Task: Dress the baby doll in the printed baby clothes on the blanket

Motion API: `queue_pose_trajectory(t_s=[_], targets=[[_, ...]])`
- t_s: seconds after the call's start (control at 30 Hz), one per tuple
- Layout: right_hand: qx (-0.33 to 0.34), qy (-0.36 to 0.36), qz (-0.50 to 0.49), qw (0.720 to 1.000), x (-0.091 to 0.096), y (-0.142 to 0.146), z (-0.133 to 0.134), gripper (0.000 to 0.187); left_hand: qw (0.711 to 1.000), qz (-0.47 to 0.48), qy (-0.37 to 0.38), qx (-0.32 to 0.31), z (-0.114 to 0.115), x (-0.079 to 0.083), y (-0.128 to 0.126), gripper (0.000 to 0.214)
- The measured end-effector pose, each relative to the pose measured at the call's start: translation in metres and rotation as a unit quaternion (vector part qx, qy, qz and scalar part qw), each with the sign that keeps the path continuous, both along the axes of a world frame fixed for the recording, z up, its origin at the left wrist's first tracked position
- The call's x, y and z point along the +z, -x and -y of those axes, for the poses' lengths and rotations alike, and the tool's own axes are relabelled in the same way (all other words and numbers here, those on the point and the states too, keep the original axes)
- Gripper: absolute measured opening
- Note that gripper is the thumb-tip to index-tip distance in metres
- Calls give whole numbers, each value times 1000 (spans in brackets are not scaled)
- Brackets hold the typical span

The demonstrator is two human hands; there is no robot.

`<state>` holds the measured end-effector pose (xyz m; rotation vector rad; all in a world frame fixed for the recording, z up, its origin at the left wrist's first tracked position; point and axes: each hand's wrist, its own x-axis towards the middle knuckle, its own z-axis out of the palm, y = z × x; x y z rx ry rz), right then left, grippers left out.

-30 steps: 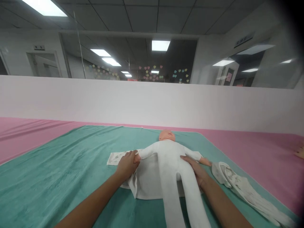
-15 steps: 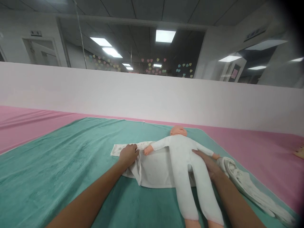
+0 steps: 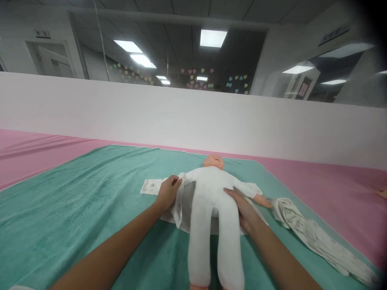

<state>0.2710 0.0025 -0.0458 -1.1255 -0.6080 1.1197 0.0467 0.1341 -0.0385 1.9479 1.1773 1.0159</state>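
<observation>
One bunched garment (image 3: 319,238) beside doll (image 3: 209,197)

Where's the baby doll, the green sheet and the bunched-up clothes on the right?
Baby doll (image 3: 212,193): head view, on its white body.
Green sheet (image 3: 90,197): head view, on its bare left part.
Bunched-up clothes (image 3: 316,237): head view, around the middle.
</observation>
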Motion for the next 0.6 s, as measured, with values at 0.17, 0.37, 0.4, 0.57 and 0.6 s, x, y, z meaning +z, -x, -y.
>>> queue_pose_trajectory(t_s=[0.17, 0.37, 0.4, 0.57, 0.6], targets=[[44, -24, 2, 999, 3, 23, 1, 52, 997, 65, 23, -40, 9, 3, -8, 25], [73, -8, -19, 997, 1, 28, -2, 58, 980, 138, 91, -107, 8, -1, -11, 21], [74, -7, -23, 997, 0, 28, -2, 57, 976, 147, 102, -120, 7, -2, -10, 21], [105, -18, -19, 994, 0, 31, -4, 50, 931, 223, 192, -214, 10, 17, -1, 33], [108, -18, -16, 994, -1, 31, -5, 49, 919, 237, 208, -236, 13, 25, 2, 38]])
